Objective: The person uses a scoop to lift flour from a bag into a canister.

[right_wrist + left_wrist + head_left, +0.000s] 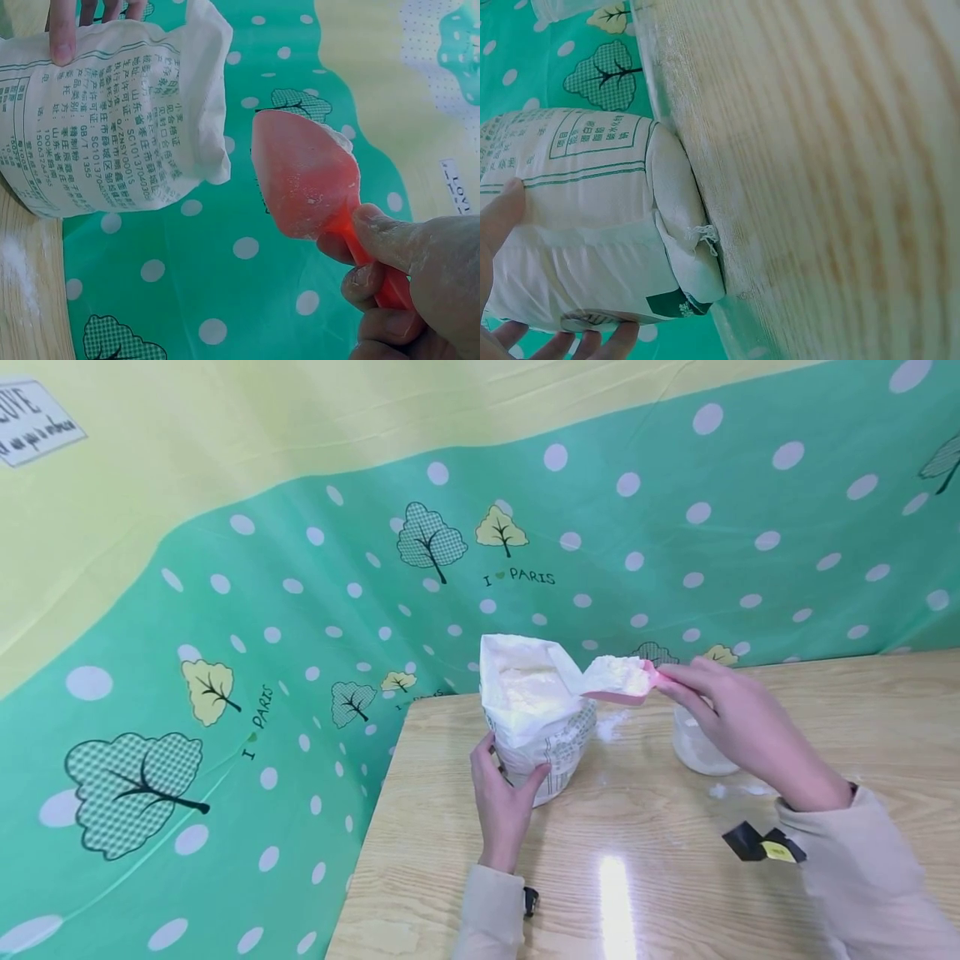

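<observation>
A white cloth flour bag [536,727] with green print stands upright on the wooden table, its mouth open and white flour [528,689] inside. My left hand [506,802] grips the bag low on its near side, thumb on one face and fingers round the other. In my right hand [738,718] is the handle of a pink scoop [307,180], heaped with flour. The scoop is raised just to the right of the bag's mouth. Under the right hand a clear jar [705,747] stands on the table, its top partly hidden by that hand.
White powder [613,725] is spilled on the table [637,827] between bag and jar, with more beside the jar. A green and yellow patterned cloth [315,610] hangs along the table's back and left edges. A black strap piece [746,842] shows at the right sleeve.
</observation>
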A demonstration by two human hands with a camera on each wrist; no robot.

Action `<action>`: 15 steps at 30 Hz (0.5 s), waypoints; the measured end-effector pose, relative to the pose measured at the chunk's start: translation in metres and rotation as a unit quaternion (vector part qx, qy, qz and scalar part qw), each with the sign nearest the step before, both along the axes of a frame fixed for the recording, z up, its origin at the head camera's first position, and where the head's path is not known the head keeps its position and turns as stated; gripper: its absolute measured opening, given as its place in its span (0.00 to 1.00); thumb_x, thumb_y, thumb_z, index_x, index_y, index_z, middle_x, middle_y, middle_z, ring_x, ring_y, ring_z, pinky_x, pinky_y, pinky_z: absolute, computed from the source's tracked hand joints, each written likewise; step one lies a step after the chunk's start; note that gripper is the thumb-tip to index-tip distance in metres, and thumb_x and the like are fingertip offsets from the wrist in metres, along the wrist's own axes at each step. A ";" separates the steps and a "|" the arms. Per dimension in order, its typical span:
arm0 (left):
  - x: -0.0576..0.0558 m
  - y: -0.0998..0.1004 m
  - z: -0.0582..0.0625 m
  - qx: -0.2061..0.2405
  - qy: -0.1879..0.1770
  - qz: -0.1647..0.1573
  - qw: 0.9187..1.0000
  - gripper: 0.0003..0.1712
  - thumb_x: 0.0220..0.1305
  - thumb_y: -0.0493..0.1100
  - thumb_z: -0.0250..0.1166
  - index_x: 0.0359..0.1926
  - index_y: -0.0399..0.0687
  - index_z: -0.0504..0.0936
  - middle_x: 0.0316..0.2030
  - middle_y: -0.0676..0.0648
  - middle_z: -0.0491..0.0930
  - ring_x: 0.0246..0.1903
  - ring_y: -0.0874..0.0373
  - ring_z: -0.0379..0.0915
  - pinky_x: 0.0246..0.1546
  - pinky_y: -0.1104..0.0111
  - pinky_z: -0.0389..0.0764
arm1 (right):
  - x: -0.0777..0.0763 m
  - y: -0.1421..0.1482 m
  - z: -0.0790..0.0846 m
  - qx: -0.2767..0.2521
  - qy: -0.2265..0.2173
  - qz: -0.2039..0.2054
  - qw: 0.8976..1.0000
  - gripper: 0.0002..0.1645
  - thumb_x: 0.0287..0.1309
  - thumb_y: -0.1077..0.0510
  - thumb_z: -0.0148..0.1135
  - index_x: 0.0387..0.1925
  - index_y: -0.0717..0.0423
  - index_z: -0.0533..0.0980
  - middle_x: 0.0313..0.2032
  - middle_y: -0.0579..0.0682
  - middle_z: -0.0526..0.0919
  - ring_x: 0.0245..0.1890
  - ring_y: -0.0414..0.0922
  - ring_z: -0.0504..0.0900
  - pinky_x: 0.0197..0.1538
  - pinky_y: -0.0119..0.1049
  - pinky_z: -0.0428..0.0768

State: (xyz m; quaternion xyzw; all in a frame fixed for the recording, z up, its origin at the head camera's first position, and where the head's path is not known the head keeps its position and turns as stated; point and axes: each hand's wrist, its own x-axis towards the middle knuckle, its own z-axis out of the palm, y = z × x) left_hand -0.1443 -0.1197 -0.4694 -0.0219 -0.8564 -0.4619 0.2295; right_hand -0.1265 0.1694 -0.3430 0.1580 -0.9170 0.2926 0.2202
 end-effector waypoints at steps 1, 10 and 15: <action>0.000 0.000 0.000 0.000 -0.001 0.001 1.000 0.52 0.47 0.54 0.79 0.69 0.52 0.61 0.61 0.50 0.67 0.61 0.56 0.66 0.57 0.61 0.80 | 0.000 0.002 -0.001 -0.001 0.000 0.000 1.000 0.19 0.68 0.56 0.59 0.56 0.61 0.80 0.33 0.49 0.79 0.30 0.46 0.72 0.33 0.41 0.72; 0.001 -0.001 0.001 0.007 -0.006 -0.001 1.000 0.51 0.47 0.52 0.80 0.69 0.52 0.62 0.61 0.50 0.67 0.61 0.56 0.65 0.57 0.61 0.79 | 0.004 0.014 -0.007 -0.017 -0.006 -0.010 1.000 0.18 0.68 0.56 0.60 0.56 0.59 0.80 0.37 0.50 0.81 0.34 0.48 0.76 0.39 0.42 0.76; 0.002 0.000 0.002 0.012 -0.011 -0.003 1.000 0.51 0.47 0.52 0.79 0.69 0.54 0.62 0.61 0.52 0.67 0.62 0.56 0.65 0.58 0.60 0.79 | 0.006 0.024 -0.013 -0.005 -0.003 -0.018 1.000 0.19 0.69 0.55 0.59 0.57 0.59 0.80 0.34 0.48 0.79 0.30 0.46 0.71 0.33 0.37 0.69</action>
